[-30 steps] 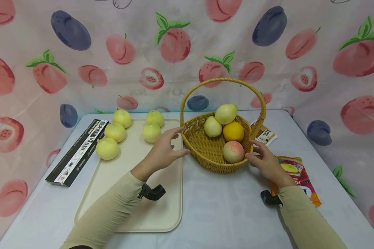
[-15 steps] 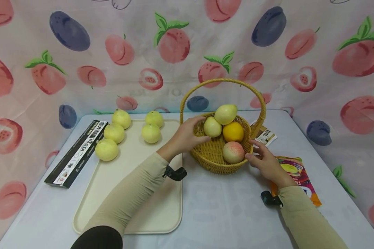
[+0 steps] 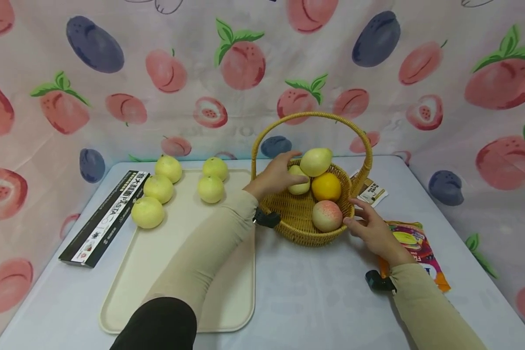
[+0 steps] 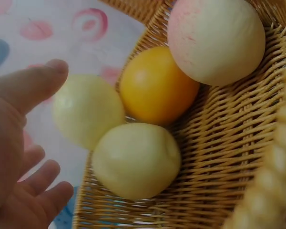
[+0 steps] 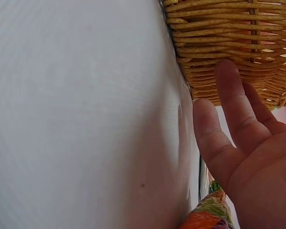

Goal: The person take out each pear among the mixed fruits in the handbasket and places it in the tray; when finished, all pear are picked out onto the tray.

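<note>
A wicker basket (image 3: 288, 206) with a tall looped handle stands on the table. In it are a peach (image 3: 327, 216), an orange (image 3: 325, 186), a round pale-yellow fruit (image 4: 136, 160) and a pear-shaped pale-yellow fruit (image 3: 316, 162) at the back. My left hand (image 3: 274, 176) reaches over the basket's left rim with thumb and fingers spread. It partly covers the round fruit in the head view; in the left wrist view its thumb overlaps the pear-shaped one. Fingers of my right hand (image 5: 250, 143) extend against the basket's outer wall, with the thumb beside the rim near the peach.
A cream tray (image 3: 179, 272) on the left bears several pale-yellow fruits (image 3: 148, 212) along its far part. A black pasta box (image 3: 105, 218) lies along its left side. Behind my right hand are a red-orange snack packet (image 3: 413, 243) and a small brown-white packet (image 3: 372, 193).
My left hand has moved right and away from me, from beside the basket's left rim to over the pale-yellow fruits. The right hand stays at the basket's right side.
</note>
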A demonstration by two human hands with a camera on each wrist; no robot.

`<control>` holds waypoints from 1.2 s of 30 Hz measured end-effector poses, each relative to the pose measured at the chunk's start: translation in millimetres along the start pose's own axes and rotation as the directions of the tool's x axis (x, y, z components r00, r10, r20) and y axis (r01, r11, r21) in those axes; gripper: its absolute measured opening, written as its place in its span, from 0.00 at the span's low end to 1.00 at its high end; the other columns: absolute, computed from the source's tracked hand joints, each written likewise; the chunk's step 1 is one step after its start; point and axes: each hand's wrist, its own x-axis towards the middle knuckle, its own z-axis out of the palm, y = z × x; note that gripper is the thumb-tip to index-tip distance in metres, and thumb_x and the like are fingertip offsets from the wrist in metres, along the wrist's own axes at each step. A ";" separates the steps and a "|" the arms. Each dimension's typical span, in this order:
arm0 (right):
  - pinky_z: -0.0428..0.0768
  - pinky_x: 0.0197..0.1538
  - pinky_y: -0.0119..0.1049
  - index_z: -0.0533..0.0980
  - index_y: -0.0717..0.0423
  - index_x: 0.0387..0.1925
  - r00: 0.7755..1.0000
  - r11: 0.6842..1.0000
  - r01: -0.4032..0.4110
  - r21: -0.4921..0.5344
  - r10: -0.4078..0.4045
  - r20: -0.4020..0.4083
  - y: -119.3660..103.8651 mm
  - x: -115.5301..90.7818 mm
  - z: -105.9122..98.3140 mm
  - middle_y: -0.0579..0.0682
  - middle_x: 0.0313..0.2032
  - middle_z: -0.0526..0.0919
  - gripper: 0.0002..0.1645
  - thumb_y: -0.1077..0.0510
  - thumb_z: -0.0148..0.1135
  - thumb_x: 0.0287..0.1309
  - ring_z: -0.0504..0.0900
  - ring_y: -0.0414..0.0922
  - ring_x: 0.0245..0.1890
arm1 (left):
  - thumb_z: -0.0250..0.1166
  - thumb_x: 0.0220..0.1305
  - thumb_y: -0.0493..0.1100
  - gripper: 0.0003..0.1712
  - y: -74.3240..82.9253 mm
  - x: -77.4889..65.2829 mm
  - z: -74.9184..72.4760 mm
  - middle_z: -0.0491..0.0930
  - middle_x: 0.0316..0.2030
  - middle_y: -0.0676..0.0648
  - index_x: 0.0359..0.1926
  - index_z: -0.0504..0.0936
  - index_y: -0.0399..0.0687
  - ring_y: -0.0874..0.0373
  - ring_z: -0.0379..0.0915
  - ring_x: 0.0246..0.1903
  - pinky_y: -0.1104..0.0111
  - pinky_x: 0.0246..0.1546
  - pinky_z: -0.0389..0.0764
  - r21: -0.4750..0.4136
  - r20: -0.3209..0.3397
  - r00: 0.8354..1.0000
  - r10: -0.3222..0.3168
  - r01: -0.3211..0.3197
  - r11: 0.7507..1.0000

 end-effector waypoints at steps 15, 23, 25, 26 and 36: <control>0.79 0.54 0.51 0.49 0.53 0.78 1.000 1.000 0.007 0.022 -0.007 -0.004 4.1 -1.2 -0.8 0.74 0.68 0.59 0.41 0.47 0.54 0.74 0.72 0.68 0.60 | 0.69 0.67 0.51 0.45 -7.1 26.2 19.4 0.59 0.73 0.47 0.77 0.56 0.55 0.52 0.61 0.68 0.57 0.59 0.73 -0.106 -0.042 0.998 -0.045 0.040 0.994; 0.79 0.52 0.46 0.50 0.53 0.78 1.000 1.000 0.004 0.027 -0.004 -0.007 5.1 -0.6 -0.3 0.74 0.68 0.59 0.40 0.47 0.55 0.74 0.72 0.68 0.59 | 0.69 0.66 0.50 0.44 1.7 33.2 22.7 0.59 0.73 0.47 0.77 0.57 0.56 0.52 0.65 0.65 0.57 0.57 0.74 -0.113 -0.025 0.997 -0.067 0.063 0.992; 0.79 0.53 0.48 0.50 0.53 0.78 1.000 1.000 0.001 0.027 -0.001 -0.008 5.6 -0.6 -0.2 0.74 0.68 0.59 0.40 0.47 0.55 0.74 0.72 0.68 0.59 | 0.69 0.66 0.51 0.45 3.5 34.7 24.3 0.60 0.72 0.47 0.77 0.57 0.54 0.52 0.66 0.63 0.58 0.57 0.75 -0.107 -0.024 0.998 -0.062 0.060 0.993; 0.79 0.53 0.48 0.50 0.53 0.78 1.000 1.000 0.001 0.027 0.000 -0.008 5.8 -0.5 -0.2 0.74 0.68 0.59 0.40 0.47 0.54 0.74 0.72 0.68 0.59 | 0.70 0.66 0.51 0.45 4.1 35.4 25.2 0.61 0.72 0.47 0.77 0.58 0.53 0.52 0.67 0.63 0.58 0.56 0.75 -0.104 -0.027 0.998 -0.056 0.053 0.993; 0.80 0.52 0.43 0.50 0.54 0.77 1.000 0.999 0.015 0.042 -0.015 0.000 3.8 1.2 -0.2 0.74 0.68 0.59 0.39 0.49 0.54 0.75 0.73 0.67 0.59 | 0.70 0.65 0.51 0.45 5.2 40.3 31.6 0.56 0.70 0.37 0.77 0.60 0.53 0.46 0.65 0.62 0.54 0.56 0.75 -0.020 -0.074 0.995 -0.065 0.063 0.998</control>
